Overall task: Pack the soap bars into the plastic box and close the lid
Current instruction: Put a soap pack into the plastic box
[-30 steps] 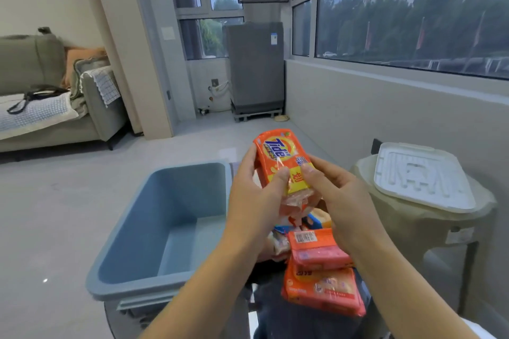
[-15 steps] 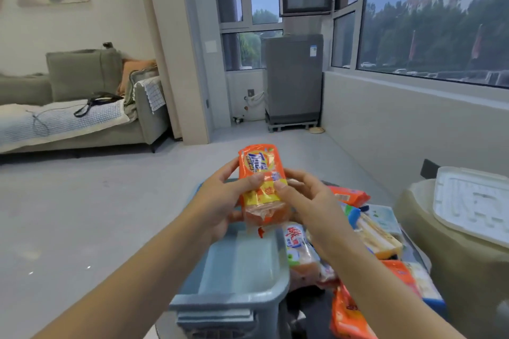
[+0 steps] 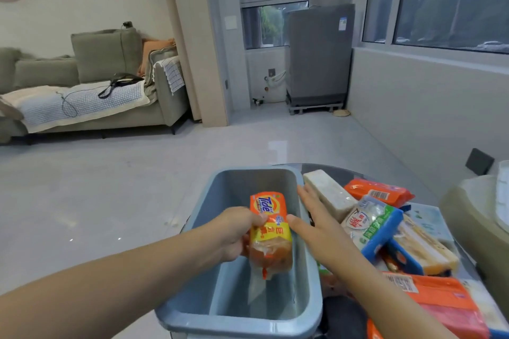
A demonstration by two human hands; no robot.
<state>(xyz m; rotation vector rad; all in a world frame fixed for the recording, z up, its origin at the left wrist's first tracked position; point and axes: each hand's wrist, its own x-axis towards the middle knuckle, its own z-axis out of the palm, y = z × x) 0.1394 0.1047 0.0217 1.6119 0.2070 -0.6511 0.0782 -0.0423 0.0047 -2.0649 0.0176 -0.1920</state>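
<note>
1 orange soap bar point(image 3: 270, 231) sits gripped in the left hand point(image 3: 237, 231) over the blue box point(image 3: 308, 283); the right hand point(image 3: 316, 221) is flat, empty.

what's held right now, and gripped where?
Left hand holds the Tide soap pack by its left edge, mid-length, over the box. Right hand is open, holding nothing.

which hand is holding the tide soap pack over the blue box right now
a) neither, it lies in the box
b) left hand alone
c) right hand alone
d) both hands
b: the left hand grips the Tide soap pack above the blue box, while the right hand is open beside it.
</note>
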